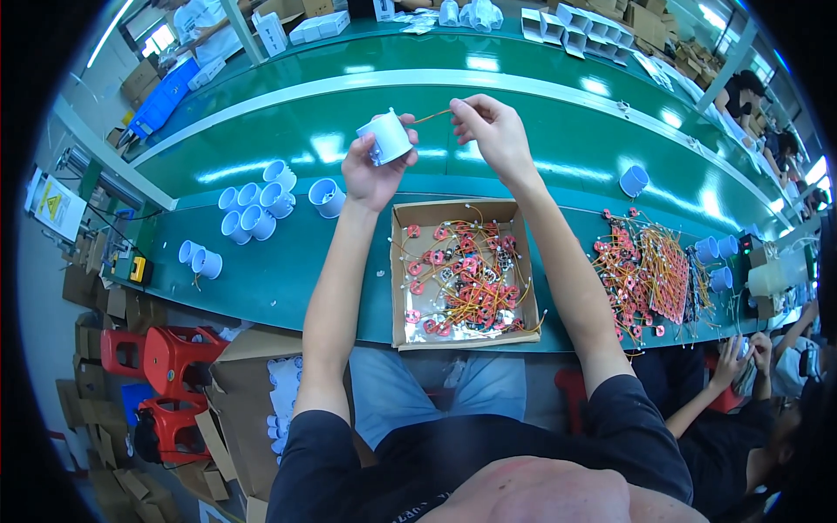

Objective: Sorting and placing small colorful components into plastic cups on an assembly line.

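My left hand [377,171] is closed round a white plastic cup-shaped housing [388,138], held tilted above the green bench. From the housing's right side an orange wire [432,116] runs to my right hand [493,131], whose thumb and forefinger pinch its end. Below my forearms lies a shallow cardboard box [462,212] filled with small red round parts on orange wires [466,279]. To the left stand several more white housings [258,220], and a single housing [326,198] sits just beside my left forearm.
At the right lies a big heap of wired red parts [649,270], with a lone housing [634,180] behind it. A co-worker's hands [741,353] work at the far right. Red stools [179,362] and an open carton of housings [283,392] stand at lower left.
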The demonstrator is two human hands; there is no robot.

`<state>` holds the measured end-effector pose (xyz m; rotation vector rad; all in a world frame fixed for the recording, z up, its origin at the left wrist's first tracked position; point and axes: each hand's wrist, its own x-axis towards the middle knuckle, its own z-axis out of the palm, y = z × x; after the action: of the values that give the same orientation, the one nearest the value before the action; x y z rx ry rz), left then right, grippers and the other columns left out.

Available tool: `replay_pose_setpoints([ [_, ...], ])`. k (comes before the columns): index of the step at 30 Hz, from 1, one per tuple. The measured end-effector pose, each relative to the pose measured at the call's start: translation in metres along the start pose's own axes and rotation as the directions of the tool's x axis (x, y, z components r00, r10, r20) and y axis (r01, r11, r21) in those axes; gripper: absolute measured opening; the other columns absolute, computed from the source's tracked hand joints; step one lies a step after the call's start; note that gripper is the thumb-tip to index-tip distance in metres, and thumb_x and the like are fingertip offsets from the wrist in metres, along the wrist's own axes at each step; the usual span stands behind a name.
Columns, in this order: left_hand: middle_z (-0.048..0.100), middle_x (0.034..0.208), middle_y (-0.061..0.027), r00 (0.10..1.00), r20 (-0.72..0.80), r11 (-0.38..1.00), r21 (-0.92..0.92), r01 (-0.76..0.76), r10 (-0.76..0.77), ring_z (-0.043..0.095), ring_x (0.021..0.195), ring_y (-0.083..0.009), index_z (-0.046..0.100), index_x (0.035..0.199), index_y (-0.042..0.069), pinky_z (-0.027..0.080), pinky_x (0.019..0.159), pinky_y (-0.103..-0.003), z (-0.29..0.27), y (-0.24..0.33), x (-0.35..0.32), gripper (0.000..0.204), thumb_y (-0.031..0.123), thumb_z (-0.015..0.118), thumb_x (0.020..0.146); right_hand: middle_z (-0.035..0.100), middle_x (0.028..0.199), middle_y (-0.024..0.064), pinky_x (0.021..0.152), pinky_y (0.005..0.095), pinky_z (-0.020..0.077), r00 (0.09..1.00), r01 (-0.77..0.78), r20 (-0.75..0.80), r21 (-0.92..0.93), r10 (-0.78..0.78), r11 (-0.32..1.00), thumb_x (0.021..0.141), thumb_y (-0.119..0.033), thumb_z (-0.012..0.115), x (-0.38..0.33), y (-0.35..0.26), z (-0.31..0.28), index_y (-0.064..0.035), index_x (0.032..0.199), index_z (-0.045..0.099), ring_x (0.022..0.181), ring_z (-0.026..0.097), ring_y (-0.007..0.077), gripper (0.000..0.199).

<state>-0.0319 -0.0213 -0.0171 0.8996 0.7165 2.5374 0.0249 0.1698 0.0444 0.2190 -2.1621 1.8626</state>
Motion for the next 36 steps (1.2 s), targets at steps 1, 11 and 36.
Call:
replay_pose_setpoints([
  [1,0.054,0.119,-0.0159,1.000,0.007,1.000,0.014,0.002,-0.002,0.056,0.099,-0.0259,0.051,0.118,0.005,0.049,0.069,-0.035,0.003,0.000,0.000,0.048,0.032,0.065,0.080,0.065,0.085,0.0074,0.068,0.0232,0.0494,0.998,0.024,-0.060,0.072,-0.020,0.997,0.091,-0.023,0.062,0.001,0.001,-0.001,0.0051,0.100,0.063,0.074,0.061,0.0108,0.030],
  [11,0.047,0.121,-0.0138,0.912,0.020,0.402,0.894,-0.200,0.409,0.052,0.112,-0.0220,0.036,0.121,0.007,0.048,0.092,-0.035,-0.005,-0.008,0.007,0.063,0.006,0.078,0.073,0.067,0.086,0.0080,0.069,0.0250,0.0525,0.921,0.364,-0.149,-0.003,-0.360,0.931,0.084,-0.010,0.067,-0.005,-0.020,0.000,0.0032,0.100,0.066,0.075,0.065,0.0123,0.021],
  [36,0.055,0.107,-0.0130,0.953,-0.299,0.716,0.675,0.176,0.048,0.060,0.097,-0.0203,0.041,0.115,0.003,0.055,0.072,-0.037,0.010,-0.001,0.005,0.049,0.015,0.074,0.082,0.064,0.093,0.0093,0.068,0.0282,0.0521,0.853,0.508,0.185,-0.512,-0.489,0.693,0.077,0.001,0.065,-0.021,-0.034,0.012,-0.0018,0.094,0.066,0.082,0.065,0.0188,0.017],
])
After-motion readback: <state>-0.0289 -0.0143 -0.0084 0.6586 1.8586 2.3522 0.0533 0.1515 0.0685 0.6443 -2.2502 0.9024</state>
